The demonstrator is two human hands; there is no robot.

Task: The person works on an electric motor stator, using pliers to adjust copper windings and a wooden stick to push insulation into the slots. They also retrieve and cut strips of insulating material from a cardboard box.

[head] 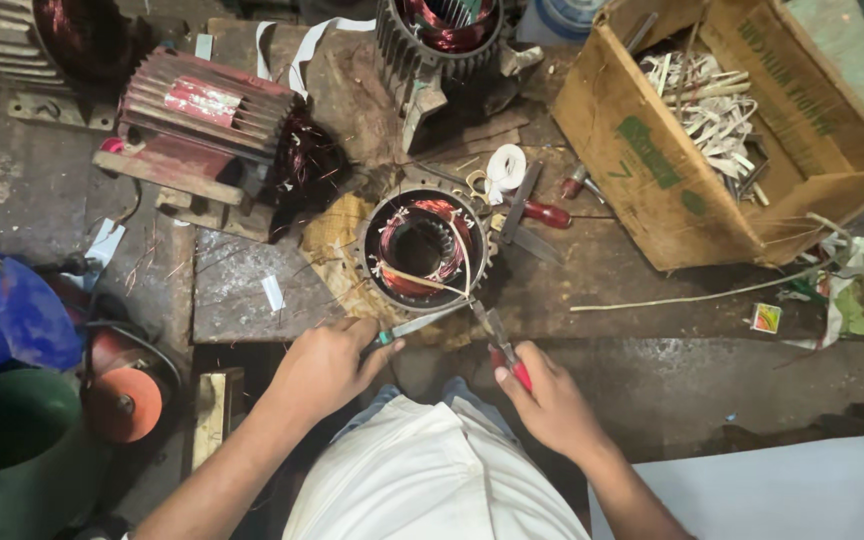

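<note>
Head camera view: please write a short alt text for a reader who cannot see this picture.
A person's left hand and right hand each hold a slim tool at the rim of a round motor stator with copper windings on a dirty workbench. A red finned motor and a cardboard box of scraps lie behind.
</note>
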